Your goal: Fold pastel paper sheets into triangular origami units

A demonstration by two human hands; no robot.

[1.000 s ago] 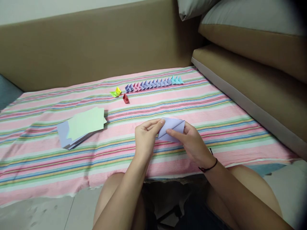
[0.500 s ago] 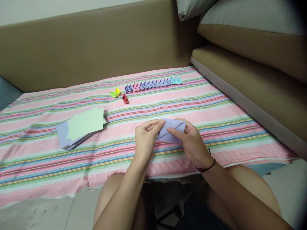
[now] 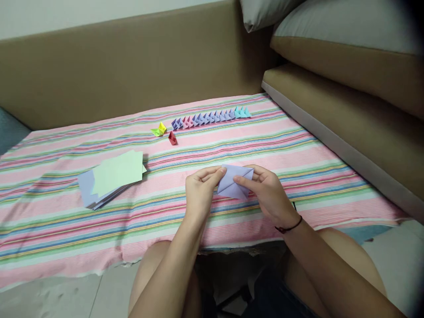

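A folded sheet of purple origami paper (image 3: 234, 184) with diagonal creases is held just above the striped cloth. My left hand (image 3: 202, 187) pinches its upper left corner, thumb on top. On the opposite side, my right hand (image 3: 268, 190) grips the right edge, its thumb lying across the paper's face and the other fingers mostly hidden behind. A dark cord bracelet (image 3: 289, 229) circles my right wrist. Beyond the hands, folded paper pieces (image 3: 212, 118) in purple, pink and turquoise stand in a row.
A stack of light green and purple paper sheets (image 3: 119, 172) lies to the left on the striped cloth (image 3: 159, 225). Yellow-green (image 3: 159, 129) and red folded pieces (image 3: 172, 138) sit near the row's left end. Sofa cushions (image 3: 331, 110) border the right side; a brown backrest (image 3: 132, 70) stands behind.
My right hand has shifted slightly to the right along the paper, baring more of its right part. My left hand keeps its pinch. The view has moved a little.
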